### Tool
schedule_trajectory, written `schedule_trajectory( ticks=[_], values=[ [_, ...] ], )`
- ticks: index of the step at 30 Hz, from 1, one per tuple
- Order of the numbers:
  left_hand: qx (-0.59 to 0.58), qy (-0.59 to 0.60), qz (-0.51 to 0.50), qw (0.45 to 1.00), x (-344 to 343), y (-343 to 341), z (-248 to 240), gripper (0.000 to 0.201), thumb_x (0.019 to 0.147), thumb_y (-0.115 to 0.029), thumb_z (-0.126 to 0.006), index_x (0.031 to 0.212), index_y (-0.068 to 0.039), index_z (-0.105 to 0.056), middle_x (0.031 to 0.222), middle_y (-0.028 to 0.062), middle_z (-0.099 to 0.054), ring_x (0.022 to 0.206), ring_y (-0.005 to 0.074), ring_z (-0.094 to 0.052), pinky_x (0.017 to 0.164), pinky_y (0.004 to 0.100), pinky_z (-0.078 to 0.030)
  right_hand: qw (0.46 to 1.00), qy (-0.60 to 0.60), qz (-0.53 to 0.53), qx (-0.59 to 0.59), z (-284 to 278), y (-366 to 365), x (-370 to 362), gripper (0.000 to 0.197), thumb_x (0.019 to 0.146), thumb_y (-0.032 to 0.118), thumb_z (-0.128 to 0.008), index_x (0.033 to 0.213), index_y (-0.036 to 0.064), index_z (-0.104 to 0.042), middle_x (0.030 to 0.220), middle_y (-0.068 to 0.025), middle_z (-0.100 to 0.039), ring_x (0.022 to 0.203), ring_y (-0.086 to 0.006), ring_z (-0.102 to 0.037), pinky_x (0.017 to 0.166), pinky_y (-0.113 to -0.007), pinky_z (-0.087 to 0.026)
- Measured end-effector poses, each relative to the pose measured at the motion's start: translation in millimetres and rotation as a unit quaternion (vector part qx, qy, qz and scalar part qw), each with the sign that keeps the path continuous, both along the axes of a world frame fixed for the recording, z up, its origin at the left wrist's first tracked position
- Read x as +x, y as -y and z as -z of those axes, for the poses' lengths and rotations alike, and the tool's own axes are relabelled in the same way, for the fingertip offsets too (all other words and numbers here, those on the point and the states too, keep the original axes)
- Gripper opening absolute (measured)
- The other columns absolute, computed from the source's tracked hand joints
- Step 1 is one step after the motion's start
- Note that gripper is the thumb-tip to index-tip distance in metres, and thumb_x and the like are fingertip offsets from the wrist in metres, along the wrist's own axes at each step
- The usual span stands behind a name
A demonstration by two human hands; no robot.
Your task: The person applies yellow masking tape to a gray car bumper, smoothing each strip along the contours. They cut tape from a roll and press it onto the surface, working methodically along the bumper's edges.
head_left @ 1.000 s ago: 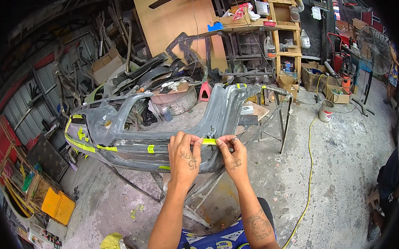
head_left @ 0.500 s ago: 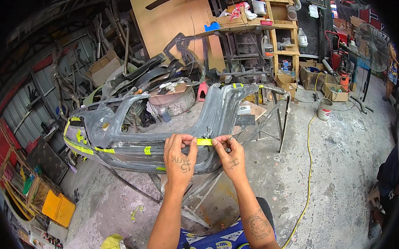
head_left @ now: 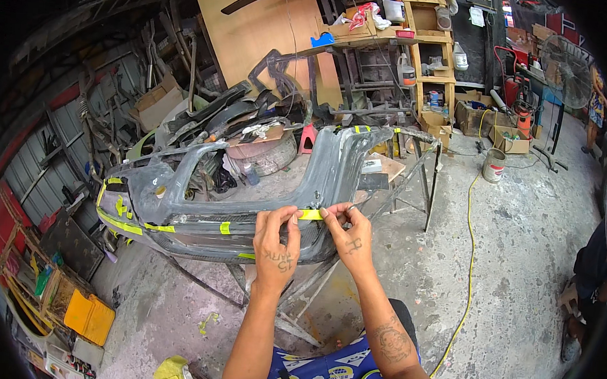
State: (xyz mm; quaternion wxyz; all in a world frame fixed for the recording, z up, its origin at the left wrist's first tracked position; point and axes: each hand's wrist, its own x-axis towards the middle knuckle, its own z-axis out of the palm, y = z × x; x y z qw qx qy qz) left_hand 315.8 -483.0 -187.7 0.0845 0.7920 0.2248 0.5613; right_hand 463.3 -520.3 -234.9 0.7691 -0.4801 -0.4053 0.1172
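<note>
Between my two hands is a short strip of yellow masking tape (head_left: 310, 215). My left hand (head_left: 275, 246) pinches its left end between thumb and finger, and my right hand (head_left: 349, 236) pinches the right end the same way. The strip lies over the lower corner of a large grey car body panel (head_left: 210, 205); whether it touches the surface I cannot tell. Other pieces of yellow tape (head_left: 224, 228) stick to the panel's lower edge, its left end and its top right.
The panel rests on a metal stand (head_left: 312, 293). A yellow hose or cord (head_left: 470, 253) runs along the concrete floor at right, near a bucket (head_left: 493, 165). Scrap parts (head_left: 228, 113) pile up behind. At lower left lies an orange-yellow container (head_left: 89, 317); a person (head_left: 591, 273) is at the right edge.
Both hands stay at the tape's ends. My left hand has shifted very slightly right, and the strip has moved a touch with it.
</note>
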Motion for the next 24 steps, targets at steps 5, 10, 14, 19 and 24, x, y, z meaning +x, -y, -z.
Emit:
schedule_trajectory(
  ticks=[5,10,14,19,24],
  values=[
    [0.011,-0.017,-0.005,1.0,-1.2,-4.4,1.6,0.017,0.098,0.003,-0.065,0.114,0.001,-0.068,0.104,0.0163,-0.072,0.096,0.0295,-0.073,0.085,0.0394,-0.058,1.0,0.004,0.001,0.001,0.0,-1.1,0.0,0.018,0.095,0.015,-0.08,0.095,-0.0015,-0.075,0.074,-0.0006,-0.068,0.063,-0.0054,-0.05,0.057,-0.027,-0.041],
    [0.018,-0.028,-0.009,0.999,0.2,-3.9,1.4,0.017,0.099,0.002,-0.065,0.115,0.002,-0.068,0.107,0.016,-0.07,0.096,0.0281,-0.076,0.086,0.038,-0.058,1.0,0.013,0.008,0.001,0.5,-1.4,0.8,0.018,0.094,0.015,-0.08,0.095,-0.0017,-0.074,0.074,-0.0014,-0.069,0.063,-0.0061,-0.051,0.058,-0.026,-0.042],
    [-0.005,-0.009,-0.003,1.0,2.7,0.2,-0.5,0.014,0.097,0.003,-0.065,0.11,0.001,-0.068,0.102,0.014,-0.076,0.098,0.0306,-0.067,0.086,0.0415,-0.057,1.0,0.013,0.004,-0.003,1.1,-0.9,1.4,0.019,0.094,0.016,-0.081,0.096,-0.0019,-0.074,0.076,-0.002,-0.07,0.064,-0.0066,-0.052,0.06,-0.026,-0.044],
    [0.008,-0.013,-0.002,1.0,1.3,-1.7,0.9,0.015,0.096,0.004,-0.065,0.111,0.001,-0.068,0.102,0.0139,-0.075,0.097,0.0304,-0.068,0.085,0.0419,-0.057,1.0,0.031,0.002,-0.004,-2.0,3.1,1.7,0.019,0.094,0.015,-0.081,0.098,-0.0024,-0.074,0.077,-0.0023,-0.07,0.066,-0.0072,-0.054,0.06,-0.026,-0.045],
    [-0.006,0.003,-0.001,1.0,1.1,-0.8,1.9,0.015,0.096,0.004,-0.066,0.109,0.0,-0.069,0.101,0.0142,-0.074,0.096,0.0307,-0.068,0.084,0.0418,-0.057,0.999,0.035,-0.001,-0.005,-1.7,3.3,2.7,0.018,0.094,0.013,-0.081,0.098,-0.0025,-0.074,0.077,-0.0026,-0.07,0.065,-0.007,-0.053,0.06,-0.026,-0.044]
  ],
)
